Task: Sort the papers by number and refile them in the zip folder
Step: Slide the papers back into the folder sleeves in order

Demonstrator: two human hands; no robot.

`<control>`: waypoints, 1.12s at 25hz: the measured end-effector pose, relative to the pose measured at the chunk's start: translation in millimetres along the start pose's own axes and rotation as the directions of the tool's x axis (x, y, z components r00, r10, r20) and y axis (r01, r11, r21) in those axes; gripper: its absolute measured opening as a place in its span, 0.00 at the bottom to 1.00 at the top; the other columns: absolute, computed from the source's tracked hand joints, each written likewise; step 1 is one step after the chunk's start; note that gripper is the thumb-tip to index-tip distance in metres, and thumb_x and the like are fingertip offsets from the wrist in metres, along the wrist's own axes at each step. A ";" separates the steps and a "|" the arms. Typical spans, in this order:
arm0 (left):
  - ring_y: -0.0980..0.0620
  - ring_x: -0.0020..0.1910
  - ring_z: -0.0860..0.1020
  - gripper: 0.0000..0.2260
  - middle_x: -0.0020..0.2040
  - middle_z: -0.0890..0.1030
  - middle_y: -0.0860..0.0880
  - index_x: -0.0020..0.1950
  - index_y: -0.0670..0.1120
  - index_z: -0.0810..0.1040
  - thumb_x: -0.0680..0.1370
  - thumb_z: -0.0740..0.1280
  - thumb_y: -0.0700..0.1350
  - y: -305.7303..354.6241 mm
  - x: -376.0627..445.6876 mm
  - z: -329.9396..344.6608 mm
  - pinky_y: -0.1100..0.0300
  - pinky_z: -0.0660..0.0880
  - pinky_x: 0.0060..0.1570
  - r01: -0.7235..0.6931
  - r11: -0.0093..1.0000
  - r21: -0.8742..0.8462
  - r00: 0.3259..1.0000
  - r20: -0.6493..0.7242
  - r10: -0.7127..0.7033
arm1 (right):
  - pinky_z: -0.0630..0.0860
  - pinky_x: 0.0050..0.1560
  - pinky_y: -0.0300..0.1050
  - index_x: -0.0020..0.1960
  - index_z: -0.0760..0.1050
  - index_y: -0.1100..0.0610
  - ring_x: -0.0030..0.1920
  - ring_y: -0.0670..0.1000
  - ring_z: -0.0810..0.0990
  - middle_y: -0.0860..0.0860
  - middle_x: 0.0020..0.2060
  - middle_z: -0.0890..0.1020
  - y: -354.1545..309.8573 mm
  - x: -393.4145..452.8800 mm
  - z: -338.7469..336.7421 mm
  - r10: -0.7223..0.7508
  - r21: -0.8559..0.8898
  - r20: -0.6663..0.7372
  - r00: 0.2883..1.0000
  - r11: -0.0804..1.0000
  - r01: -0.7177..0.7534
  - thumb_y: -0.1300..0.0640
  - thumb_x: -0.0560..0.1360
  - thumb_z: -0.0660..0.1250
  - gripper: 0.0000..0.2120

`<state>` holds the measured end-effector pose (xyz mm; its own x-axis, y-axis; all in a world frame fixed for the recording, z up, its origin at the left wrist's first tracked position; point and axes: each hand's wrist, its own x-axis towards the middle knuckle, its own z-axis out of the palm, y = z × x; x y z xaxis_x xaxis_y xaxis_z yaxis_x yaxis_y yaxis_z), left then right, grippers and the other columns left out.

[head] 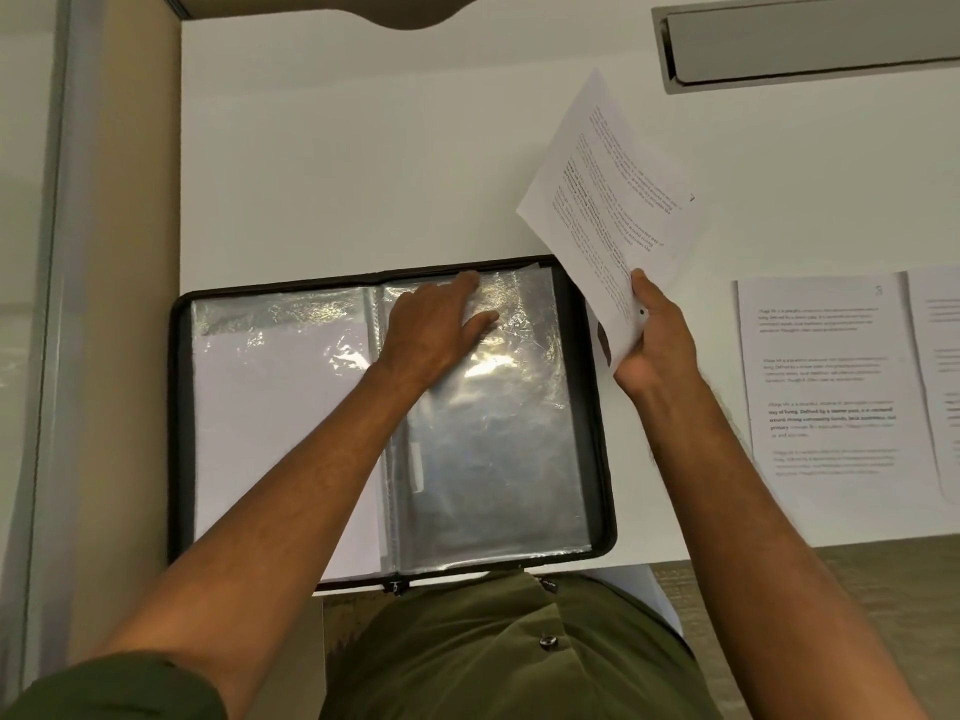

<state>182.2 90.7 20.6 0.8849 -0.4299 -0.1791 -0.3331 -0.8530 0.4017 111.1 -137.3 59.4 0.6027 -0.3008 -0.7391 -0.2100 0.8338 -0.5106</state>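
Observation:
The black zip folder [179, 407] lies open on the white desk, its clear plastic sleeves spread flat. A white sheet fills the left sleeve [270, 418]. The right sleeve [498, 433] looks empty and shiny. My left hand [434, 324] rests on the top of the right sleeve near the spine, fingers spread at its upper edge. My right hand [657, 340] pinches the lower corner of a printed sheet [608, 200], held tilted in the air above the folder's top right corner.
More printed sheets [826, 381] lie flat on the desk [363, 174] to the right, running past the frame edge. A grey cable tray [810, 44] is set into the desk's far right. A beige partition [124, 252] borders the left.

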 end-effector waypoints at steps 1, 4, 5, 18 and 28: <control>0.44 0.52 0.81 0.22 0.50 0.85 0.50 0.70 0.54 0.73 0.81 0.63 0.64 0.2 2.2 0.7 0.50 0.76 0.51 -0.001 1.000 0.002 1.000 -0.003 0.001 | 0.82 0.36 0.41 0.58 0.81 0.58 0.42 0.50 0.88 0.54 0.48 0.88 0.1 -1.1 0.5 0.000 0.002 0.000 1.000 1.000 0.000 0.56 0.83 0.67 0.08; 0.44 0.52 0.82 0.19 0.51 0.86 0.50 0.67 0.55 0.77 0.81 0.64 0.63 0.0 7.5 -0.1 0.52 0.75 0.50 -0.013 1.000 0.001 1.000 -0.024 0.013 | 0.82 0.35 0.40 0.58 0.81 0.58 0.41 0.50 0.88 0.54 0.48 0.88 0.2 -1.5 -0.5 -0.001 -0.001 -0.004 1.000 1.000 0.001 0.56 0.83 0.67 0.07; 0.46 0.51 0.82 0.18 0.51 0.86 0.50 0.65 0.54 0.79 0.80 0.66 0.62 0.9 8.3 -1.5 0.53 0.73 0.50 -0.010 1.000 -0.028 1.000 -0.030 0.009 | 0.82 0.35 0.40 0.58 0.81 0.58 0.41 0.50 0.88 0.54 0.48 0.88 -0.1 -1.5 -1.1 -0.002 -0.005 -0.009 1.000 1.000 0.002 0.56 0.83 0.67 0.07; 0.51 0.54 0.72 0.09 0.49 0.76 0.55 0.51 0.52 0.79 0.77 0.71 0.56 -17.1 26.6 -32.9 0.50 0.60 0.60 -0.069 0.998 0.013 0.989 0.130 0.066 | 0.85 0.54 0.51 0.58 0.79 0.58 0.50 0.54 0.88 0.57 0.49 0.88 -10.5 19.9 28.7 -0.060 0.119 0.066 0.996 0.991 0.052 0.67 0.81 0.67 0.08; 0.45 0.43 0.76 0.08 0.40 0.80 0.49 0.46 0.47 0.78 0.82 0.60 0.42 -22.3 16.0 -22.7 0.49 0.73 0.45 -0.080 0.997 -0.016 0.993 0.089 0.081 | 0.86 0.48 0.53 0.68 0.76 0.62 0.56 0.57 0.86 0.59 0.60 0.85 -8.8 75.2 72.0 -0.206 -0.195 -0.031 0.978 0.961 0.196 0.64 0.78 0.74 0.19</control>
<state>211.2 109.5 29.1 0.8224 -0.5225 -0.2249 -0.3979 -0.8110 0.4290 213.7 -133.9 39.9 0.6089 -0.4802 -0.6314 -0.2340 0.6518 -0.7214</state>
